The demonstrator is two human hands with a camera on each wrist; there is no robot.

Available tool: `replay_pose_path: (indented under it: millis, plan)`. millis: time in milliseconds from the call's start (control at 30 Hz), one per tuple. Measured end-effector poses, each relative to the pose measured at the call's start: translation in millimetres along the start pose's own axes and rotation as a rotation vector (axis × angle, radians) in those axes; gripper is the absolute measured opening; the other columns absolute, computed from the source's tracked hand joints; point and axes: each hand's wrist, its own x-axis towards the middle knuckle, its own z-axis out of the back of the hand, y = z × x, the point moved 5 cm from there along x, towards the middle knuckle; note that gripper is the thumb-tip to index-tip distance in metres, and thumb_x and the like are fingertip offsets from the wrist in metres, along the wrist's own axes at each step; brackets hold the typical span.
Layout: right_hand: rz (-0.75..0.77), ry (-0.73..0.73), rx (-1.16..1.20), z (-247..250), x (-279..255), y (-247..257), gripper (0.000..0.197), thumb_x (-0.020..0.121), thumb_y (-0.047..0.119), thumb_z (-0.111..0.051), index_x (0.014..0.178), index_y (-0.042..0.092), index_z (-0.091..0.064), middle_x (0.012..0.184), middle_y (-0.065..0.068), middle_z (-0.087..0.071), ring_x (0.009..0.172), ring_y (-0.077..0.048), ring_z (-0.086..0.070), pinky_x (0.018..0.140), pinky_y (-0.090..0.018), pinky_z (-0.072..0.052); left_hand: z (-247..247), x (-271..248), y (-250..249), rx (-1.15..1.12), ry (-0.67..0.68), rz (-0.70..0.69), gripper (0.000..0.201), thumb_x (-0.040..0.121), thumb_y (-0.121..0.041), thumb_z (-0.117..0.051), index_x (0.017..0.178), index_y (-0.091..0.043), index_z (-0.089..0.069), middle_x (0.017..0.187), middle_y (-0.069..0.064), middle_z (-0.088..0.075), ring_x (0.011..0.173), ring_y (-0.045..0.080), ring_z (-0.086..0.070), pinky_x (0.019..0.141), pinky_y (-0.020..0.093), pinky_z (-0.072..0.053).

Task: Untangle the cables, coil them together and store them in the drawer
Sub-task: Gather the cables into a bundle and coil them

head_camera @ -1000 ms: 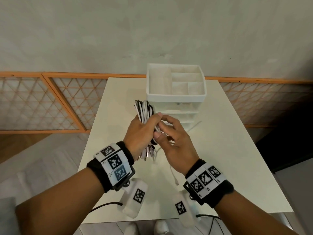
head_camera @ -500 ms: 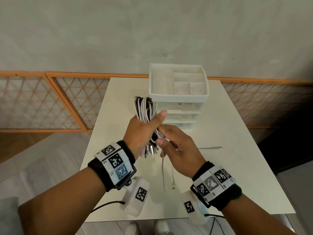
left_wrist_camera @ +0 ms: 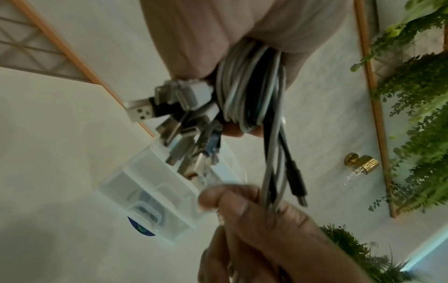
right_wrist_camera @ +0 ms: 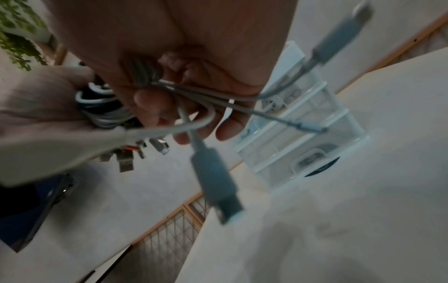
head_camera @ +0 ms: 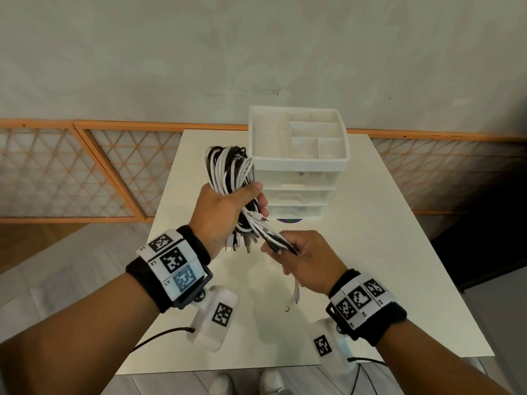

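Note:
A coil of black and white cables (head_camera: pixel 228 166) is held above the white table (head_camera: pixel 399 252). My left hand (head_camera: pixel 228 212) grips the cable coil (left_wrist_camera: pixel 247 92) around its middle, and several plugs (left_wrist_camera: pixel 174 114) hang below it. My right hand (head_camera: pixel 296 252) holds the loose cable ends (head_camera: pixel 273 235) pulled out toward me. In the right wrist view its fingers (right_wrist_camera: pixel 150 107) curl round the cable ends (right_wrist_camera: pixel 191 107), and a blurred plug (right_wrist_camera: pixel 215 183) dangles below. A white drawer unit (head_camera: pixel 299 195) stands just behind the hands, its drawers closed.
The drawer unit carries an open divided tray (head_camera: pixel 302 135) on top. A blue round mark (head_camera: pixel 289 220) shows on the table at its base. An orange-framed lattice panel (head_camera: pixel 85 172) runs behind the table, at the foot of a pale wall.
My left hand has raised the coil and tilted it up. My right hand has slid back toward me along the loose ends, drawing them taut; the ends no longer trail on the table.

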Motion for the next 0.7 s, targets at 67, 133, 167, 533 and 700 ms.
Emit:
replay_pose_path:
  millis: [67, 133, 167, 533, 700]
  plan:
    - [-0.08, 0.09, -0.077, 5.0, 5.9, -8.0, 0.012, 0.086, 0.02, -0.069, 0.078, 0.025, -0.076, 0.067, -0.014, -0.066, 0.053, -0.016, -0.054, 0.059, -0.029, -0.049, -5.5, -5.0, -3.3, 0.048, 0.175, 0.005, 0.018, 0.094, -0.011, -0.063, 0.083, 0.004, -0.065, 0.075, 0.024, -0.065, 0.061, 0.03, -0.064, 0.057, 0.034, -0.053]
    - [-0.151, 0.101, -0.142, 16.5, 13.4, -11.6, 0.02, 0.079, 0.008, -0.074, 0.075, 0.028, -0.078, 0.069, -0.013, -0.07, 0.053, -0.009, -0.054, 0.058, -0.023, -0.048, -15.3, -12.2, -2.4, 0.218, 0.374, 0.012, 0.024, 0.091, -0.014, -0.066, 0.085, 0.01, -0.064, 0.075, 0.022, -0.067, 0.061, 0.024, -0.066, 0.061, 0.034, -0.056]
    - [-0.152, 0.101, -0.205, 21.7, 16.9, -10.9, 0.024, 0.075, 0.005, -0.075, 0.076, 0.029, -0.077, 0.069, -0.013, -0.07, 0.051, -0.002, -0.053, 0.058, -0.021, -0.046, -20.9, -15.9, -0.1, 0.326, 0.461, 0.016, 0.025, 0.089, -0.016, -0.068, 0.085, 0.008, -0.065, 0.075, 0.02, -0.07, 0.066, 0.023, -0.067, 0.07, 0.039, -0.058]
    - [0.053, -0.072, -0.544, 37.9, 25.9, 38.6, 0.013, 0.085, 0.025, -0.064, 0.089, 0.014, -0.058, 0.086, 0.0, -0.066, 0.08, -0.023, -0.061, 0.068, -0.029, -0.043, -42.3, -19.4, 17.9, 0.776, 0.427, 0.054, 0.028, 0.076, -0.031, -0.073, 0.101, -0.024, -0.063, 0.095, -0.004, -0.07, 0.091, 0.017, -0.066, 0.086, 0.036, -0.054]
    - [-0.071, -0.033, -0.086, 44.5, 18.2, 44.7, 0.035, 0.08, 0.017, -0.076, 0.106, 0.026, -0.054, 0.07, 0.0, -0.069, 0.059, -0.014, -0.06, 0.059, -0.033, -0.052, -32.1, -16.6, 18.5, 0.614, 0.225, 0.056, 0.026, 0.067, -0.024, -0.064, 0.093, -0.02, -0.066, 0.084, -0.002, -0.072, 0.081, 0.019, -0.069, 0.078, 0.041, -0.058]
